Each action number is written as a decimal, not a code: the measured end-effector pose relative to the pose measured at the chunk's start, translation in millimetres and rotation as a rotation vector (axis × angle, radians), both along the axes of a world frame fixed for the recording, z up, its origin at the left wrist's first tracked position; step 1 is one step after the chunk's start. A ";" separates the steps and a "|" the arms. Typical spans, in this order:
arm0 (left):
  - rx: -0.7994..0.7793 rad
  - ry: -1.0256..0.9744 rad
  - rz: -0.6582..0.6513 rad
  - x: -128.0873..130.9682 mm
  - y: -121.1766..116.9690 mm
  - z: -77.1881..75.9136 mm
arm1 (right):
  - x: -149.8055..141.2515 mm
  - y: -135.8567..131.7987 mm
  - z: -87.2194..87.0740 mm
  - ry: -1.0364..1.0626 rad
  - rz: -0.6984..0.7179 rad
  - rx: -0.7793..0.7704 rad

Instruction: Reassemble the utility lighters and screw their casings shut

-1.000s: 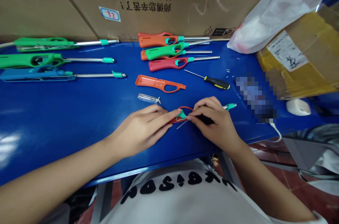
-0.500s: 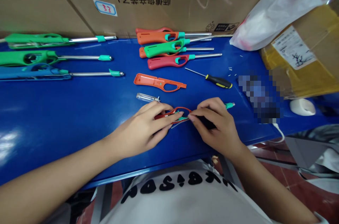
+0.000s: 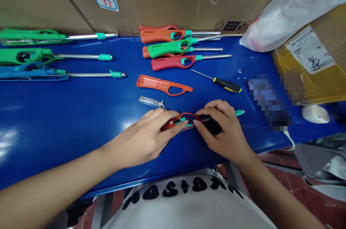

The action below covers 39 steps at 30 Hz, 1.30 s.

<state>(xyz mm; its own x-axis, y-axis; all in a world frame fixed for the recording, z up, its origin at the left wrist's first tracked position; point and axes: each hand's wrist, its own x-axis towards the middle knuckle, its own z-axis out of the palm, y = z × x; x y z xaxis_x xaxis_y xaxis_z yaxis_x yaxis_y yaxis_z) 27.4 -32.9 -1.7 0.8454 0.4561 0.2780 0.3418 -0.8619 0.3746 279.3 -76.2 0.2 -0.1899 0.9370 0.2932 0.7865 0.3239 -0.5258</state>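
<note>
The open lighter was between the left hand and the right hand, low over the tabletop, its long axis running left to right. The left fingers were clamped on its handle, the right ones pinched on the loop's front, nearer the green tip. The green trigger sat between both sets of fingertips, left thumb against it. Farther off, the orange cover lay roughly parallel.

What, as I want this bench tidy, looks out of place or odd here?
A few tiny pale slivers lie scattered on the blue table between the screwdriver and the white plastic bag; they look like stray scraps, though too small to identify. I see no spill.
</note>
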 end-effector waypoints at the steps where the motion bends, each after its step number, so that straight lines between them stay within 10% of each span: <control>1: -0.007 -0.007 -0.002 0.4 0.2 -0.2 | -0.1 0.3 0.1 -0.004 0.001 -0.008; 25: 0.099 -0.138 0.005 0.8 7.1 -1.8 | 10.2 -7.3 -0.2 -0.114 0.159 0.250; 39: 0.117 -0.088 0.005 0.9 4.7 -1.2 | 9.1 -5.2 -1.1 -0.098 0.178 0.131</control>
